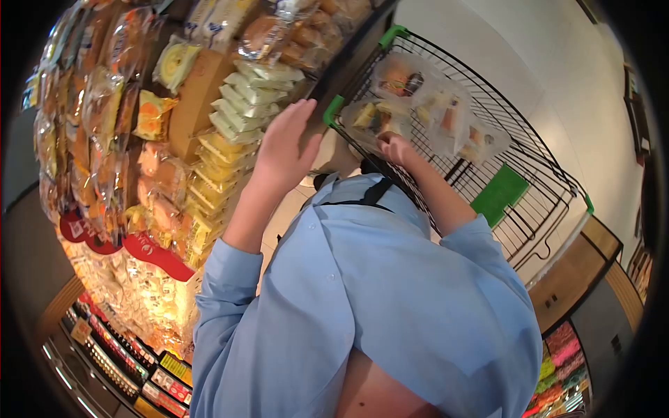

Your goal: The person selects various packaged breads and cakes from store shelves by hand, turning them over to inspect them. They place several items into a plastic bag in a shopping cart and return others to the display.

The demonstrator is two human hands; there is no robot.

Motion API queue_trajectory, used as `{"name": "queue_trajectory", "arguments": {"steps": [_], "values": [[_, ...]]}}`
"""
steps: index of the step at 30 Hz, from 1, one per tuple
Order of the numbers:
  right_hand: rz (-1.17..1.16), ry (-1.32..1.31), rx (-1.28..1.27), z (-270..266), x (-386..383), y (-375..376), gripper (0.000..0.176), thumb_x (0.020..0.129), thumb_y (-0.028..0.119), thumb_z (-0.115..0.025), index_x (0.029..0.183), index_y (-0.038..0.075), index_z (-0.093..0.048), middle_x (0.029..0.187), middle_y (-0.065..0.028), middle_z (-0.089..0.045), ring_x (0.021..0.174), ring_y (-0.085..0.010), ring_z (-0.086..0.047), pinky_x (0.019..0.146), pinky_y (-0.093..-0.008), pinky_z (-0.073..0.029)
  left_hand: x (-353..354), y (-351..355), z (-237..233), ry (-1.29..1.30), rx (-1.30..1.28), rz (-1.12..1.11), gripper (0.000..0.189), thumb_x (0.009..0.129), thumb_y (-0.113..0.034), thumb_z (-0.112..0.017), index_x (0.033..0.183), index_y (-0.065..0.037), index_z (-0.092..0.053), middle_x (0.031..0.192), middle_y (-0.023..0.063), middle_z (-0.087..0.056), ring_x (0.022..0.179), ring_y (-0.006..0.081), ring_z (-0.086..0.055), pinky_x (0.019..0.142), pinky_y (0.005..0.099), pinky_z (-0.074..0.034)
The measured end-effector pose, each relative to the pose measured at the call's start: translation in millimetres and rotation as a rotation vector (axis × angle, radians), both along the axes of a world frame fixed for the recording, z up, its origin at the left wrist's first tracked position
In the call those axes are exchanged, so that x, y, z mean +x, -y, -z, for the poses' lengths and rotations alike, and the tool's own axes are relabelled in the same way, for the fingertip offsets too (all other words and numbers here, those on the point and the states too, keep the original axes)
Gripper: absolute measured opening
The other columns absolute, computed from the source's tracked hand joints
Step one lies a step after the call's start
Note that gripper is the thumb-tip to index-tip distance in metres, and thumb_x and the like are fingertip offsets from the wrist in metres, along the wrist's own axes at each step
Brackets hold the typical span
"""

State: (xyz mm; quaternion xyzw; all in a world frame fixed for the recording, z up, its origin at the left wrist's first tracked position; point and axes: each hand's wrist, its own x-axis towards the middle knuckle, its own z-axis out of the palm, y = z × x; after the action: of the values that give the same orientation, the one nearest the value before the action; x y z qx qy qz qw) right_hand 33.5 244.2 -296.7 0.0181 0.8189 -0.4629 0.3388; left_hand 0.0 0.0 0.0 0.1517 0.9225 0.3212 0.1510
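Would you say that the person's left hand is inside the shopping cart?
No, the left hand is held open outside the cart, beside the stacked packets.

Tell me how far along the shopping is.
Several filled clear bags already lie in the cart. The right hand is at one bag, grip unclear; the left hand is open near the stacked packets. Plenty sit on display; how many are left to take cannot be told.

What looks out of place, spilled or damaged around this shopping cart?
Nothing clearly stands out. The plastic bags sit inside the cart, grouped toward one end, and the pale green packets beside it are stacked a little unevenly, which looks ordinary.
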Motion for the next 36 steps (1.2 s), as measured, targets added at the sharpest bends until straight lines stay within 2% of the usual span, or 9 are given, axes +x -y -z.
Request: {"name": "queue_trajectory", "arguments": {"steps": [2,3,7,11,13,19,25,27,36], "values": [[-0.027,-0.057,-0.066,11.1,-3.1,14.0,0.038,0.090,0.027,-0.057,0.117,0.002,-0.064,0.110,-0.0209,-0.069,0.102,-0.0327,-0.066,0.089,-0.0390,-0.050,9.6,30.5,-30.6,-0.371,-0.230,-0.139,0.060,0.084,-0.010,-0.068,0.139,0.001,-0.046,0.139,0.0224,-0.051,0.132,0.0402,-0.045,0.109,0.0458,-0.037],[-0.048,-0.036,0.096,-3.6,6.9,-66.1,0.038,0.092,0.027,-0.056,0.118,0.001,-0.064,0.110,-0.0185,-0.070,0.100,-0.0299,-0.066,0.087,-0.0373,-0.051,17.0,27.2,-3.6,-0.338,-0.091,-0.191,0.060,0.084,-0.010,-0.068,0.139,0.001,-0.046,0.139,0.0224,-0.051,0.132,0.0402,-0.045,0.109,0.0458,-0.037],[0.100,0.148,-0.132,10.4,-1.5,-12.1,0.035,0.093,0.027,-0.056,0.113,-0.001,-0.064,0.089,-0.0102,-0.067,0.077,-0.0176,-0.062,0.070,-0.0311,-0.050,46.1,123.4,-56.7,-0.513,-0.464,-0.497,0.066,0.082,-0.009,-0.070,0.141,0.002,-0.042,0.137,0.0226,-0.049,0.130,0.0405,-0.043,0.110,0.0463,-0.035],[0.102,0.331,-0.183,-17.9,-11.3,2.6,0.034,0.093,0.028,-0.057,0.108,-0.002,-0.063,0.081,-0.0072,-0.063,0.070,-0.0158,-0.059,0.065,-0.0303,-0.049,76.5,190.9,-46.5,-0.383,-0.732,-0.634,0.075,0.079,-0.008,-0.072,0.144,0.001,-0.038,0.135,0.0238,-0.047,0.127,0.0417,-0.043,0.108,0.0478,-0.035],[0.016,0.252,-0.162,-14.0,-15.7,10.0,0.035,0.092,0.028,-0.058,0.109,-0.002,-0.063,0.082,-0.0078,-0.065,0.070,-0.0163,-0.060,0.065,-0.0310,-0.049,80.0,195.9,-43.5,-0.262,-0.658,-0.734,0.077,0.077,-0.006,-0.072,0.145,0.001,-0.037,0.132,0.0252,-0.047,0.122,0.0429,-0.046,0.105,0.0482,-0.038],[-0.128,0.097,-0.108,4.4,-26.1,28.7,0.036,0.092,0.028,-0.058,0.109,-0.003,-0.064,0.089,-0.0117,-0.069,0.072,-0.0188,-0.063,0.067,-0.0319,-0.050,78.6,169.9,-33.6,-0.422,-0.544,-0.643,0.072,0.076,-0.003,-0.069,0.143,-0.001,-0.042,0.131,0.0288,-0.048,0.118,0.0438,-0.050,0.100,0.0480,-0.042],[-0.152,-0.013,-0.056,2.0,-23.0,33.9,0.036,0.092,0.027,-0.057,0.110,-0.004,-0.065,0.097,-0.0159,-0.071,0.087,-0.0233,-0.066,0.079,-0.0354,-0.051,53.0,147.6,-29.2,-0.441,-0.658,-0.569,0.070,0.085,-0.017,-0.070,0.146,-0.004,-0.040,0.138,0.0303,-0.045,0.121,0.0443,-0.050,0.100,0.0471,-0.043],[-0.101,-0.078,-0.085,-0.9,-20.2,33.1,0.033,0.089,0.025,-0.059,0.103,-0.004,-0.067,0.089,-0.0228,-0.069,0.084,-0.0331,-0.066,0.076,-0.0399,-0.051,38.1,148.8,-22.7,-0.522,-0.677,-0.575,0.067,0.087,-0.017,-0.067,0.147,-0.004,-0.038,0.142,0.0318,-0.041,0.126,0.0457,-0.046,0.103,0.0483,-0.041],[-0.026,0.006,-0.119,-5.2,-11.2,22.9,0.034,0.089,0.024,-0.057,0.103,-0.006,-0.067,0.088,-0.0236,-0.069,0.085,-0.0342,-0.067,0.077,-0.0399,-0.051,0.8,163.2,-11.3,-0.497,-0.586,-0.500,0.066,0.092,-0.013,-0.059,0.151,-0.005,-0.032,0.148,0.0370,-0.030,0.135,0.0559,-0.031,0.113,0.0560,-0.028]]}}
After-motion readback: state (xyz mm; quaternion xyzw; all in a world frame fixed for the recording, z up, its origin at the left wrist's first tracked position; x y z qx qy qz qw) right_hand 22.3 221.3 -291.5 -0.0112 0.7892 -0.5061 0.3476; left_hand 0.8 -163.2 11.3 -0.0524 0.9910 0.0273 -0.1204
